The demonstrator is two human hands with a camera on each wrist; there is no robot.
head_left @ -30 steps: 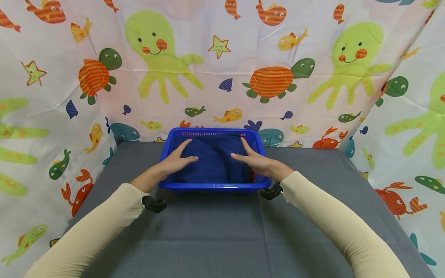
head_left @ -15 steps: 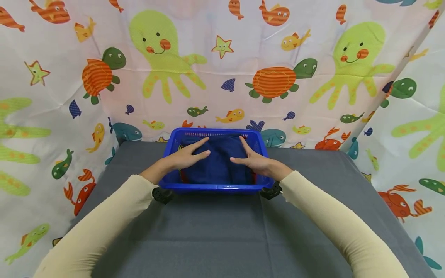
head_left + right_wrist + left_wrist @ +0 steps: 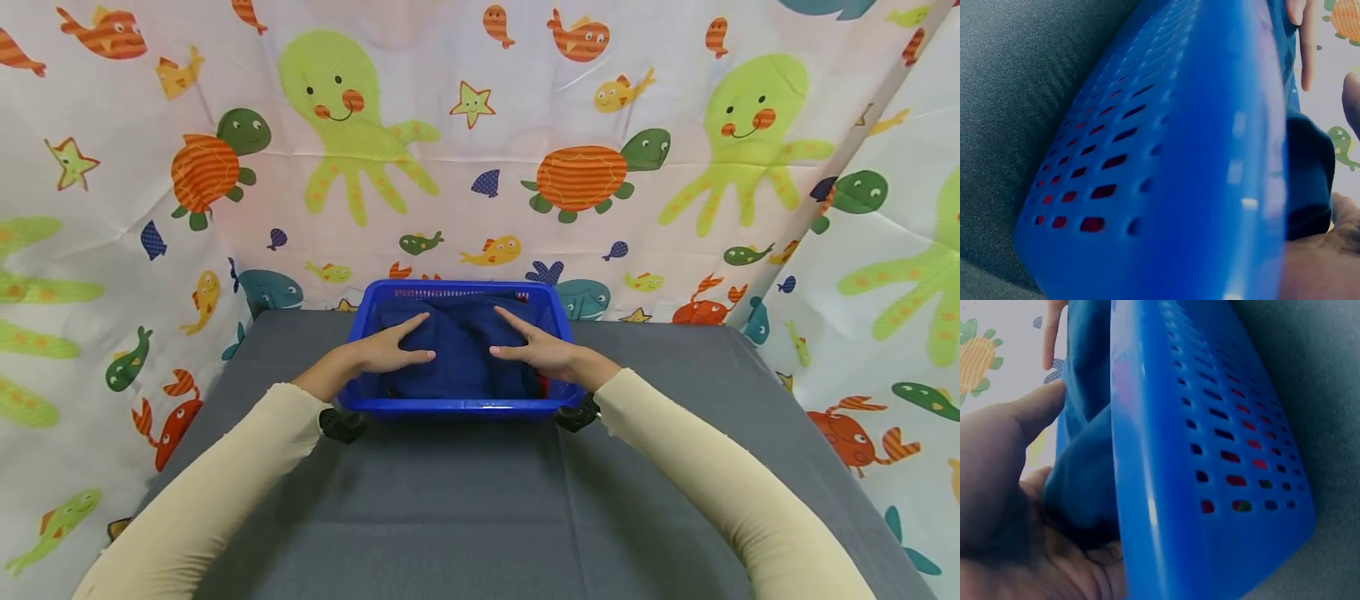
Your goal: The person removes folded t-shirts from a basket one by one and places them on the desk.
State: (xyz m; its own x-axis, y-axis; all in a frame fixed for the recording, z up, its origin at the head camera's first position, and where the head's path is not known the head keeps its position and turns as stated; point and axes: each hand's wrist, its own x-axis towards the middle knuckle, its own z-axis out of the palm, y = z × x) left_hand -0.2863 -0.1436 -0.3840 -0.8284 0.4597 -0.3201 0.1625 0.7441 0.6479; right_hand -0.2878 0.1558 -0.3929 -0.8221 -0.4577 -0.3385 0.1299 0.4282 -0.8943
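Observation:
A dark blue folded cloth lies inside a blue plastic basket. My left hand is over the basket's left side, its thumb and index finger spread apart at the cloth. Opposite it, my right hand is at the cloth's right side, thumb and index finger likewise straight and spread. The other fingers are mostly hidden in the head view. In the left wrist view, the cloth bulges against the palm just inside the basket wall. The right wrist view has cloth close by the hand too.
Something red peeks out beside the cloth at the basket's right end, and red shows through the holes in the basket wall. The basket stands on a grey cloth-covered table, near a curtain printed with sea animals.
The left hand goes inward over the basket, then back left, and the cloth's left edge shifts with it, covering things briefly exposed there. The right hand's fingers have moved slightly left.

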